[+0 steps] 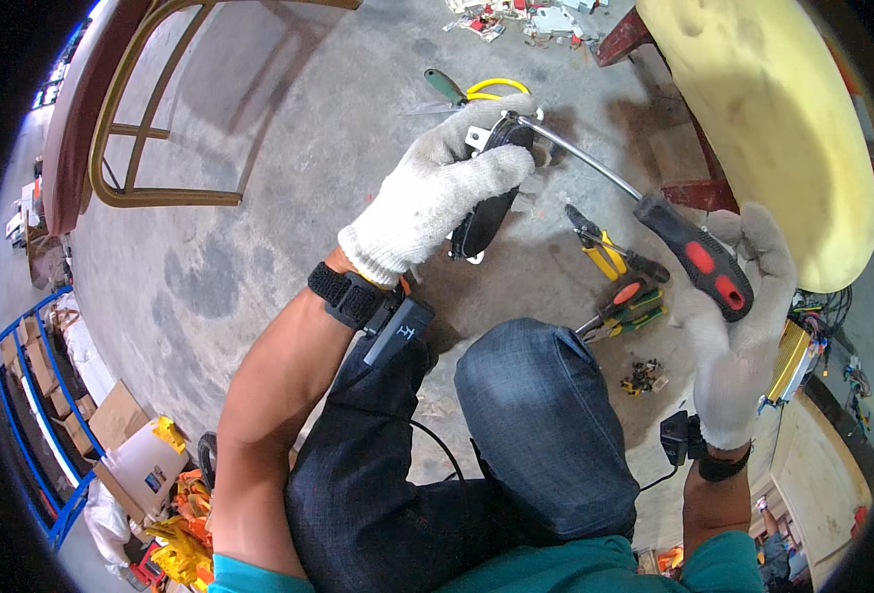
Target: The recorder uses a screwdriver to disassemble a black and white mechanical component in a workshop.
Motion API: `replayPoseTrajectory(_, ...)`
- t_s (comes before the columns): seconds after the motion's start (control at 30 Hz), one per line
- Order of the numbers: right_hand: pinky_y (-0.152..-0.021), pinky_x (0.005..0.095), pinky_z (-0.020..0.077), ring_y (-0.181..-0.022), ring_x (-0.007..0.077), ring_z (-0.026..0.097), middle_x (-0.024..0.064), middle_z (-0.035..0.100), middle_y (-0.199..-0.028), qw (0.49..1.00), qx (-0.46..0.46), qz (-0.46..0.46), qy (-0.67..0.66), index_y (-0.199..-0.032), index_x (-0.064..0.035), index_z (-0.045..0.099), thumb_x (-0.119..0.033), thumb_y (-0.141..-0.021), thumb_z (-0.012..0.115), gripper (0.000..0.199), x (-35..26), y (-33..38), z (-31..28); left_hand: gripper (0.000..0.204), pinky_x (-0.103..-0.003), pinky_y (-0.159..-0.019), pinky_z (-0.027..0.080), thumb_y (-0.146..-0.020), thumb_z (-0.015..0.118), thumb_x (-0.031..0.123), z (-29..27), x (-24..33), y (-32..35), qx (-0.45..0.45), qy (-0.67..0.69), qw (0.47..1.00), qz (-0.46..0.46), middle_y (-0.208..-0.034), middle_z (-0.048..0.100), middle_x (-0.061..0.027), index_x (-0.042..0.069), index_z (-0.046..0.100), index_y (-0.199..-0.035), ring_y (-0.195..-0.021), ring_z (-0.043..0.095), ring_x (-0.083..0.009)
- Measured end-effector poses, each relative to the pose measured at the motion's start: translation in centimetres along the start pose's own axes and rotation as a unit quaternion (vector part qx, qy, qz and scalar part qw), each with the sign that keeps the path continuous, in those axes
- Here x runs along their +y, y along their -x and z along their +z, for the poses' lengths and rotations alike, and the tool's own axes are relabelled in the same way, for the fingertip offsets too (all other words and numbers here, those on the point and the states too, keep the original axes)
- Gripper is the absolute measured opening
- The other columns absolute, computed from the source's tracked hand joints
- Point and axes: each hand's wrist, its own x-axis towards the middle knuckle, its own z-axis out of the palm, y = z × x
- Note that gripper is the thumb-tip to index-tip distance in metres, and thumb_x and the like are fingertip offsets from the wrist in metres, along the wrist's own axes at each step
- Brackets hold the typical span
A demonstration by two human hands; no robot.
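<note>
My left hand (447, 188), in a white knit glove, grips a black oval part (484, 212) with a white metal tab at its top, held above the concrete floor. My right hand (738, 326), also gloved, holds a screwdriver (699, 259) by its black and red handle. Its long metal shaft runs up and left, and the tip meets the top of the black part near my left fingers. My knee in blue jeans (536, 415) sits below both hands.
Pliers and cutters with yellow, red and green grips (620, 287) lie on the floor (289, 198) between my hands, with small parts (642, 378) nearby. Green and yellow cutters (466, 91) lie farther off. A chair (121, 119) stands left, a yellow foam cushion (773, 119) right, boxes lower left.
</note>
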Motion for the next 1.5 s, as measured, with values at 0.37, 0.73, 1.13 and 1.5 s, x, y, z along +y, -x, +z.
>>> replayPoseTrajectory(0.37, -0.058, 0.0242, 0.0521, -0.067, 0.0095, 0.059, 0.0148, 0.065, -0.111, 0.998, 0.021, 0.012, 0.05, -0.142, 0.0104, 0.045, -0.008, -0.097, 0.064, 0.052, 2.4, -1.3, 0.4, 0.058, -0.031, -0.091, 0.058, -0.098, 0.071, 0.017, -0.7, -1.0, -0.3, 0.016, 0.009, 1.0, -0.012, -0.116, 0.074, -0.0084, 0.007, 0.051, -0.151, -0.1, 0.071, -0.0159)
replayPoseTrajectory(0.73, -0.061, 0.0295, 0.0592, -0.074, 0.0148, 0.068, 0.0164, 0.071, -0.107, 0.988, 0.011, 0.144, 0.061, -0.132, 0.0114, 0.054, -0.004, -0.092, 0.07, 0.046, 1.9, -2.0, 0.5, 0.05, -0.028, -0.088, 0.055, -0.098, 0.071, 0.014, -0.8, -1.9, -0.7, 0.043, -0.01, 0.999, -0.007, -0.11, 0.07, -0.0023, 0.01, 0.057, -0.145, -0.096, 0.067, -0.0122)
replayPoseTrajectory(1.13, -0.063, 0.0263, 0.0576, -0.078, 0.0146, 0.07, 0.0167, 0.07, -0.112, 0.99, 0.011, 0.137, -0.027, -0.134, 0.0117, 0.052, -0.007, -0.092, 0.072, 0.05, 3.1, -2.3, 1.2, 0.048, -0.025, -0.078, 0.052, -0.096, 0.072, 0.017, -1.2, -2.1, -0.8, 0.052, -0.032, 0.998, -0.013, -0.1, 0.069, 0.0022, 0.011, 0.059, -0.143, -0.086, 0.061, -0.0076)
replayPoseTrajectory(1.5, -0.062, 0.0256, 0.0567, -0.073, 0.0117, 0.064, 0.0144, 0.065, -0.114, 0.996, -0.002, 0.087, 0.007, -0.14, 0.009, 0.046, -0.005, -0.093, 0.07, 0.055, 2.7, -2.3, 1.7, 0.064, -0.034, -0.088, 0.061, -0.097, 0.073, 0.018, -2.0, -2.7, -1.0, 0.025, -0.034, 0.999, -0.02, -0.118, 0.071, -0.0106, 0.005, 0.046, -0.153, -0.097, 0.072, -0.0191)
